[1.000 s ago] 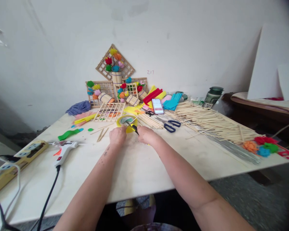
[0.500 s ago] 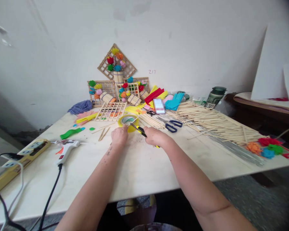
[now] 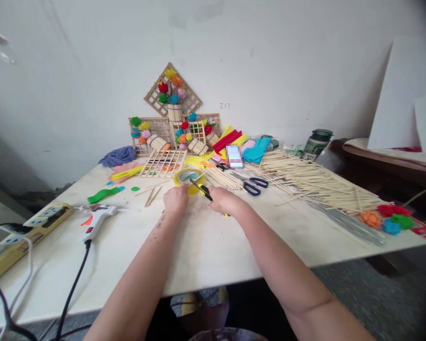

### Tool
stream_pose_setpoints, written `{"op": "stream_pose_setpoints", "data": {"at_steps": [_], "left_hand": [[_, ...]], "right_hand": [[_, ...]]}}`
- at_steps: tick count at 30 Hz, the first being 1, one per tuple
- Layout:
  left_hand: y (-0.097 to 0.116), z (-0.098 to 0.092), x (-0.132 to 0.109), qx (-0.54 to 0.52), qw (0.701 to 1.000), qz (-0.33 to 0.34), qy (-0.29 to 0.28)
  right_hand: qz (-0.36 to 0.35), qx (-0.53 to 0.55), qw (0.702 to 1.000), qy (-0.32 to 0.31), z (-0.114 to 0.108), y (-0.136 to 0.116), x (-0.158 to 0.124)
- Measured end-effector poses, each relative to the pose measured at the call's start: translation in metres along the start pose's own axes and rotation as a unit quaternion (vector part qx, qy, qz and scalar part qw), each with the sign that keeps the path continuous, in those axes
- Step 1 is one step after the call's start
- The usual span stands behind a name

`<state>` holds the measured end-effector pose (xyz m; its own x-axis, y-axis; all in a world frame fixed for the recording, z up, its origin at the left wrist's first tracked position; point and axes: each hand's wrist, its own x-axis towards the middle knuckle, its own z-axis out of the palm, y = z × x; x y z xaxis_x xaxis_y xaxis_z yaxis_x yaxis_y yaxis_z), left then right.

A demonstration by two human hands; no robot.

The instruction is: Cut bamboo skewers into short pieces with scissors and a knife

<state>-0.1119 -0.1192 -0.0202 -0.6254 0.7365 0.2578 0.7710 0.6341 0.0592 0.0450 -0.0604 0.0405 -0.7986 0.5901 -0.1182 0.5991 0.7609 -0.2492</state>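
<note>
My right hand (image 3: 224, 201) is closed around a black and yellow utility knife (image 3: 205, 191). Its blade points up and left, over the near side of a roll of yellowish tape (image 3: 178, 179). Beside the blade, my left hand (image 3: 176, 199) is closed just in front of the roll. Whatever lies between its fingers is too small to make out. A yellow paper piece (image 3: 194, 190) shows between the two hands. Left of my left hand lie short cut sticks (image 3: 152, 196), and scissors with dark blue handles (image 3: 252, 186) rest beyond my right hand.
A white glue gun (image 3: 98, 222) and a power strip (image 3: 44, 225) with cables lie on the left. Many wooden sticks (image 3: 312, 177) spread across the right, near crepe paper flowers (image 3: 372, 218). Stick lattices (image 3: 163, 163) with flowers stand at the back. A bottle (image 3: 317, 144) stands behind.
The knife and my right hand have shifted slightly to the left, toward my left hand. My left hand stays almost where it was. The view has moved a little.
</note>
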Motion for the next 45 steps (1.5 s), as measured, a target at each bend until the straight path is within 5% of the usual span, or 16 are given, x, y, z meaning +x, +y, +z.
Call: {"op": "stream_pose_setpoints", "data": {"at_steps": [5,15,26,37,45], "left_hand": [[-0.002,0.002,0.002,0.006,1.000,0.006,-0.003],[-0.001,-0.004,0.000,0.003,1.000,0.016,-0.019],[-0.003,0.000,0.002,-0.021,1.000,-0.002,-0.015],[-0.002,-0.001,0.002,-0.007,1.000,0.007,-0.014],[-0.005,0.003,0.004,-0.037,0.999,-0.011,-0.004]], "right_hand": [[-0.011,-0.010,1.000,-0.010,-0.003,0.010,-0.009],[0.000,0.000,1.000,0.000,0.005,-0.006,0.023],[-0.009,-0.017,1.000,-0.014,-0.006,0.005,-0.011],[0.003,-0.005,1.000,0.018,0.009,-0.009,0.021],[-0.014,-0.011,1.000,0.000,-0.001,0.007,-0.005]]}}
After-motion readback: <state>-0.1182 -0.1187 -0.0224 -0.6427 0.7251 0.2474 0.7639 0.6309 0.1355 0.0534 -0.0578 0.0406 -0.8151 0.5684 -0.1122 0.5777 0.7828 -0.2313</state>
